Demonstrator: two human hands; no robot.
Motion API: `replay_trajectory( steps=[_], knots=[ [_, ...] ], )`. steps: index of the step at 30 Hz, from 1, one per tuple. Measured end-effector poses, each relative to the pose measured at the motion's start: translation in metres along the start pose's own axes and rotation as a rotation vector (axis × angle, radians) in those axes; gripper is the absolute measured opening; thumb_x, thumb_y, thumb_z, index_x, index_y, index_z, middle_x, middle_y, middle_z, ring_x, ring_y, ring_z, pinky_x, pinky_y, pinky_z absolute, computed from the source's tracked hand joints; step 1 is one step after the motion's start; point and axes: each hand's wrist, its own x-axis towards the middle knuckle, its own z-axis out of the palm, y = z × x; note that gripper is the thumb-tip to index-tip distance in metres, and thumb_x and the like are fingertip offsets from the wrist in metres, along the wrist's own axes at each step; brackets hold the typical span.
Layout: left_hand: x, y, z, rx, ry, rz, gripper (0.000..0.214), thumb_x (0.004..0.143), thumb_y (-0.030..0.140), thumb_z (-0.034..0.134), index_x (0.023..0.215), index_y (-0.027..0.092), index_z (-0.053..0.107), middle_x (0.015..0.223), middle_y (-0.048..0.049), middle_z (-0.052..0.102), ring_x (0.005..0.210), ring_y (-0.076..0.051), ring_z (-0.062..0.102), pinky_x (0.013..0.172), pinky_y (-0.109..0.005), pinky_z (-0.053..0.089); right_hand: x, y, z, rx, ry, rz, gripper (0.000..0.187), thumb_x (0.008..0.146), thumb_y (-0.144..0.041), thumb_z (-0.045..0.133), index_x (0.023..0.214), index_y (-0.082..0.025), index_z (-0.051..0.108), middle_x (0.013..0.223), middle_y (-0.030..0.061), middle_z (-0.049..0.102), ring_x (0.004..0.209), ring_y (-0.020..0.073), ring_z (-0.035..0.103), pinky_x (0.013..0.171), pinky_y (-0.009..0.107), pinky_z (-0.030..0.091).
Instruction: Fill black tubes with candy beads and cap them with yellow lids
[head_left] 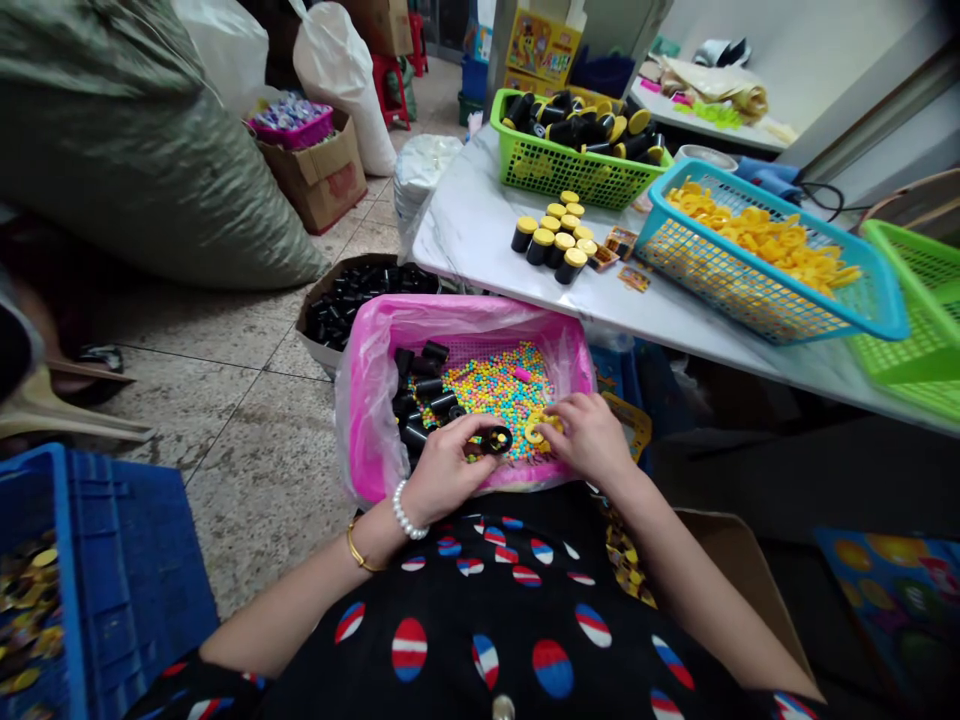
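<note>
My left hand holds a short black plastic tube upright-tilted over a pink plastic-lined bin. My right hand pinches a yellow ring-shaped cap close to that tube, and the two are nearly touching. The bin holds a heap of small pastel candy beads and several loose black tubes along its left side. A pearl bracelet and a gold bangle sit on my left wrist.
A white table edge runs to the right, bearing capped black tubes, a green basket and a blue basket of yellow caps. A carton of black tubes sits on the tiled floor. A blue crate is at lower left.
</note>
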Motion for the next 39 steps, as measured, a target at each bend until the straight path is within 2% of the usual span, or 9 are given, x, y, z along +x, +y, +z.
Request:
replay_trajectory(
  steps=[4,8,14,18,21,26,34,37,39],
  knots=[
    [-0.001,0.002,0.001,-0.069,0.001,-0.003,0.034,0.077,0.01,0.062,0.111,0.018,0.064,0.102,-0.0053,0.071,0.089,-0.018,0.067,0.08,-0.03,0.054,-0.004,0.0,0.02,-0.166,-0.153,-0.086,0.011,0.078,-0.029,0.068,0.081,-0.019,0.071,0.094,0.0099,0.064,0.093,0.027,0.053,0.085,0.04,0.045],
    [-0.002,0.001,0.001,-0.106,0.025,0.008,0.034,0.076,0.011,0.064,0.109,0.017,0.065,0.105,-0.0065,0.07,0.093,-0.019,0.067,0.083,-0.031,0.054,-0.005,-0.003,0.031,-0.176,-0.147,-0.009,0.02,0.074,-0.027,0.07,0.091,-0.017,0.066,0.1,0.0119,0.061,0.099,0.0285,0.052,0.087,0.04,0.044],
    [-0.002,-0.005,0.002,-0.175,0.021,-0.014,0.037,0.075,0.014,0.068,0.111,0.018,0.064,0.106,-0.0068,0.069,0.095,-0.02,0.065,0.085,-0.035,0.054,0.001,0.0,0.027,-0.166,-0.161,-0.047,0.02,0.07,-0.029,0.072,0.083,-0.018,0.062,0.1,0.0117,0.059,0.102,0.029,0.051,0.091,0.041,0.042],
    [-0.003,-0.003,0.001,-0.398,-0.023,-0.093,0.036,0.078,0.021,0.067,0.113,0.015,0.06,0.102,-0.0087,0.067,0.087,-0.019,0.066,0.077,-0.034,0.057,-0.004,0.0,0.019,-0.085,-0.145,-0.076,0.012,0.071,-0.023,0.069,0.075,-0.019,0.059,0.088,0.0087,0.06,0.095,0.0274,0.053,0.085,0.04,0.043],
    [-0.003,0.003,0.0,-0.587,-0.114,-0.111,0.034,0.085,0.023,0.062,0.117,0.015,0.056,0.103,-0.0096,0.065,0.078,-0.015,0.066,0.073,-0.032,0.058,-0.008,-0.006,0.012,0.15,-0.09,0.025,0.009,0.075,-0.021,0.065,0.072,-0.02,0.056,0.074,0.0038,0.059,0.077,0.0218,0.054,0.072,0.034,0.044],
    [0.0,0.007,0.001,-0.609,-0.084,-0.067,0.032,0.086,0.021,0.062,0.117,0.018,0.058,0.113,-0.0103,0.062,0.08,-0.014,0.065,0.073,-0.029,0.058,0.0,-0.017,0.01,0.915,0.027,0.34,0.025,0.072,-0.039,0.073,0.083,-0.02,0.06,0.072,-0.0004,0.063,0.063,0.0144,0.057,0.06,0.027,0.046],
    [0.005,-0.004,-0.001,-0.793,-0.175,-0.198,0.035,0.081,0.025,0.068,0.114,0.017,0.058,0.115,-0.0113,0.062,0.085,-0.017,0.067,0.076,-0.032,0.057,0.018,-0.009,0.028,0.948,0.078,0.452,0.027,0.063,-0.037,0.081,0.078,-0.018,0.07,0.072,0.0013,0.069,0.066,0.0152,0.061,0.067,0.029,0.049],
    [0.004,-0.007,0.001,-0.848,-0.26,-0.267,0.037,0.081,0.029,0.067,0.115,0.017,0.055,0.103,-0.0097,0.066,0.077,-0.017,0.068,0.069,-0.031,0.057,0.015,-0.021,0.021,1.155,0.151,0.523,0.027,0.063,-0.034,0.082,0.083,-0.02,0.07,0.075,0.0004,0.069,0.067,0.0137,0.06,0.064,0.027,0.049],
    [0.004,-0.008,0.004,-0.773,-0.268,-0.279,0.039,0.081,0.028,0.067,0.116,0.017,0.055,0.089,-0.0057,0.068,0.066,-0.014,0.066,0.064,-0.028,0.056,0.012,-0.032,0.012,1.34,0.107,0.568,0.026,0.064,-0.032,0.083,0.083,-0.021,0.07,0.075,-0.0002,0.069,0.063,0.0115,0.058,0.058,0.024,0.048]
  ],
)
